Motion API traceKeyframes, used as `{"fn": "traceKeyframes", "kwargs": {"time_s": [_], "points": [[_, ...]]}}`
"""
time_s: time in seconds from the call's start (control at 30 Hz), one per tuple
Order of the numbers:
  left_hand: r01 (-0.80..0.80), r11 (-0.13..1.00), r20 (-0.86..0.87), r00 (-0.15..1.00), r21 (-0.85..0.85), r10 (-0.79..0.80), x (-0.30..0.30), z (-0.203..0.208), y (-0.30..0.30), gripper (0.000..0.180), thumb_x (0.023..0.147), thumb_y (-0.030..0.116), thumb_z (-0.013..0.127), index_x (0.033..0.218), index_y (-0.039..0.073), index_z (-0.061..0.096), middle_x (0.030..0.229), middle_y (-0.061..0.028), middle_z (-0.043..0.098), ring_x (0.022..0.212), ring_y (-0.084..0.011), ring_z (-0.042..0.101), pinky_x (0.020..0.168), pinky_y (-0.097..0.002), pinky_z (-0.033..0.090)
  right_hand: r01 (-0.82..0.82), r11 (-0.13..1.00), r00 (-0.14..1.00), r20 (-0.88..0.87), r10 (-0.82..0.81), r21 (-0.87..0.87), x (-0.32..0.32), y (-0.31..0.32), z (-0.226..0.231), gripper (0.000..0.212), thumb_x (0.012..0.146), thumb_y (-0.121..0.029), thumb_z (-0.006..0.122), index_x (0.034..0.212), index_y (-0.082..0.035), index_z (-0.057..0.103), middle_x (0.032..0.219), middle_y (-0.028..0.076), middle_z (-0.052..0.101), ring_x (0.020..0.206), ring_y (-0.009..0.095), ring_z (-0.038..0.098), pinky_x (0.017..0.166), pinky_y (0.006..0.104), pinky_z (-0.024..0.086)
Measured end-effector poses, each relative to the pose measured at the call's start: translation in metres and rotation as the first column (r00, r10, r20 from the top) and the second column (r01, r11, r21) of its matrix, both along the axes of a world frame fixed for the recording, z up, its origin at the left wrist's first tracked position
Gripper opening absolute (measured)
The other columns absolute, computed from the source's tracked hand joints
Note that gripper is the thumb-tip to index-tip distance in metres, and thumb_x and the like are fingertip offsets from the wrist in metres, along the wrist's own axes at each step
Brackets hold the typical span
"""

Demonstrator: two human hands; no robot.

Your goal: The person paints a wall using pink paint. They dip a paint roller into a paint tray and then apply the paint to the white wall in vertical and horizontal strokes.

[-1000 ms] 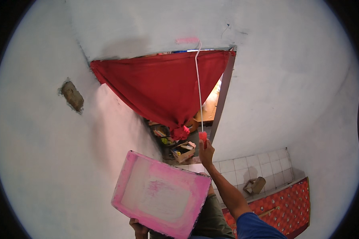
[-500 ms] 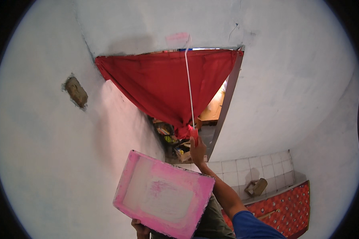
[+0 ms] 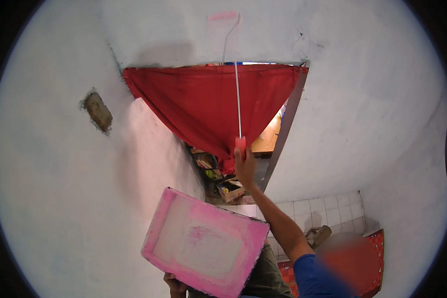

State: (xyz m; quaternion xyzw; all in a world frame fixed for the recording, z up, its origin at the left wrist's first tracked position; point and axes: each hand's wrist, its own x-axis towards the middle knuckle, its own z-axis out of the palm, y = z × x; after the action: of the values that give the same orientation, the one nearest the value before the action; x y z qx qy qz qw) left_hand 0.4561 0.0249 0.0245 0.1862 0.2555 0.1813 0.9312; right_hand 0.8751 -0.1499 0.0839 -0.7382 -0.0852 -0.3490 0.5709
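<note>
- I see the pale wall (image 3: pixel 362 114) filling most of the view, with a rough hole (image 3: pixel 98 111) gouged at the left.
- A red curtain (image 3: pixel 203 104) hangs across the doorway in the middle.
- My left hand (image 3: pixel 176 287) grips the near edge of a pink paint tray (image 3: pixel 206 243), tilted up, low in the centre.
- My right hand (image 3: pixel 245 168) is wrapped round the red grip of a long roller pole (image 3: pixel 237 99).
- The roller (image 3: pixel 222 16) at its far end touches the wall above the doorway, on a pink streak.
</note>
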Motion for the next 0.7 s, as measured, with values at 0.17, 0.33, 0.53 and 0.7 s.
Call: {"fn": "traceKeyframes", "kwargs": {"time_s": [0.17, 0.33, 0.53, 0.7], "points": [[0.097, 0.995, 0.098, 0.99, 0.023, -0.099, -0.005, -0.009, 0.004, 0.056, 0.054, 0.013, 0.059, 0.108, 0.001, 0.051, 0.085, -0.0052, 0.058, 0.076, -0.0262, 0.058, 0.069, -0.0376, 0.054, -0.046, 0.999, 0.999, -0.015, 0.046, 0.027, 0.028, -0.005, 0.065, 0.037, 0.088, -0.034, 0.057, 0.076, 0.0, 0.05, 0.057, 0.015, 0.049, 0.051, 0.03, 0.047, 0.051, 0.0393, 0.039], [0.083, 0.994, 0.104, 0.99, 0.069, -0.09, -0.005, -0.017, 0.006, 0.07, 0.054, 0.016, 0.06, 0.121, 0.0, 0.043, 0.106, -0.0122, 0.055, 0.101, -0.0345, 0.053, 0.087, -0.0446, 0.048, -0.073, 0.996, 0.992, -0.107, 0.068, -0.043, -0.012, -0.024, -0.005, 0.033, 0.088, -0.031, 0.054, 0.09, 0.002, 0.053, 0.078, 0.023, 0.059, 0.071, 0.04, 0.059, 0.061, 0.0448, 0.044], [0.064, 0.993, 0.1, 0.992, 0.1, -0.074, -0.004, -0.014, 0.008, 0.071, 0.054, 0.015, 0.062, 0.121, -0.001, 0.043, 0.106, -0.0123, 0.056, 0.099, -0.034, 0.054, 0.086, -0.0455, 0.049, -0.031, 0.998, 0.932, -0.362, 0.007, -0.059, -0.089, -0.05, -0.049, 0.033, 0.09, -0.032, 0.052, 0.091, 0.001, 0.054, 0.077, 0.021, 0.06, 0.07, 0.036, 0.061, 0.061, 0.0423, 0.045], [0.079, 0.995, 0.111, 0.99, 0.066, -0.086, 0.007, 0.003, -0.003, 0.071, 0.054, 0.014, 0.063, 0.121, 0.0, 0.043, 0.106, -0.0121, 0.055, 0.097, -0.0336, 0.055, 0.082, -0.0438, 0.051, 0.039, 0.996, 0.954, -0.294, -0.061, -0.081, -0.072, -0.078, -0.056, 0.034, 0.091, -0.033, 0.051, 0.09, 0.0, 0.055, 0.072, 0.018, 0.059, 0.065, 0.033, 0.06, 0.057, 0.0399, 0.045]]}}
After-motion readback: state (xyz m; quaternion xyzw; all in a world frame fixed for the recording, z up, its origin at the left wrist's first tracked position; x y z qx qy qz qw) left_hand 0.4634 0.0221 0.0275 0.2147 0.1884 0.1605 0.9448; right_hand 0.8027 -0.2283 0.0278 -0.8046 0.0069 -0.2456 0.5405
